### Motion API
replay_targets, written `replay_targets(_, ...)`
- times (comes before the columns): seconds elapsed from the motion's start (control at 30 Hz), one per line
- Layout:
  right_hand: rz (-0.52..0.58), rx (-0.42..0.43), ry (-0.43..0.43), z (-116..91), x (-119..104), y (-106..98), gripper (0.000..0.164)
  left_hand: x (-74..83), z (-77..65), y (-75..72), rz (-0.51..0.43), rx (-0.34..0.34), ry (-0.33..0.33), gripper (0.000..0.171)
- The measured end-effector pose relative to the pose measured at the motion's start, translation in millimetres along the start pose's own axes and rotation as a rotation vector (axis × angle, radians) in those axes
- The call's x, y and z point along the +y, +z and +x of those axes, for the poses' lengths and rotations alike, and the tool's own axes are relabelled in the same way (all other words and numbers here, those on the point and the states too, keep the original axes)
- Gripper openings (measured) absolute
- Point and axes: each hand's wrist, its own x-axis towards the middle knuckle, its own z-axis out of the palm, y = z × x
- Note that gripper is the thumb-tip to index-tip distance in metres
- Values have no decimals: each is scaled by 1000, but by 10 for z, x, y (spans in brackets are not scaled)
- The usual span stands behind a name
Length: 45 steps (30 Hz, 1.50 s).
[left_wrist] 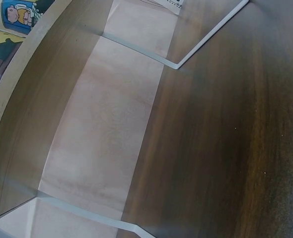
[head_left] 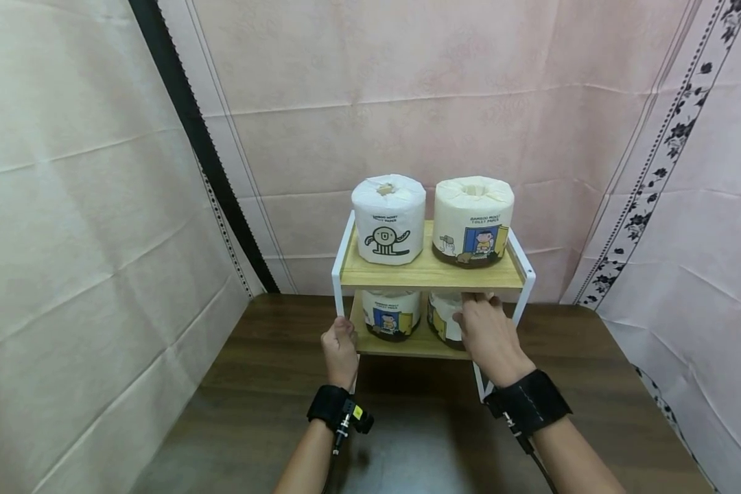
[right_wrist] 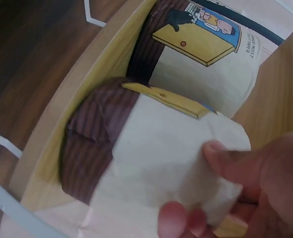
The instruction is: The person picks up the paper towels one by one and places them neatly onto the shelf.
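Observation:
A two-tier rack (head_left: 422, 276) with wooden boards and a white metal frame stands on the table. My left hand (head_left: 339, 351) grips the frame's left post near the lower board. On that board, at the right, is a wrapped toilet paper roll (right_wrist: 151, 153); my right hand (head_left: 492, 337) holds it, thumb and fingers around its upper end in the right wrist view. To its left stands another toilet paper roll (head_left: 392, 314) with a blue and yellow print. The left hand is outside the left wrist view, which shows the rack's underside and frame.
Two more rolls stand upright on the top board: a white roll (head_left: 389, 219) at left and a cream roll (head_left: 473, 223) with a brown base at right. Under the rack is a dark wooden table (head_left: 234, 418). Cloth curtains (head_left: 438, 89) hang behind and at both sides.

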Motion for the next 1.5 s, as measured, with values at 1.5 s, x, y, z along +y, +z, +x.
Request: replay_targets(1.5, -164, 145, 65, 132, -181, 118, 39, -228, -2, 1, 21, 19, -46, 48)
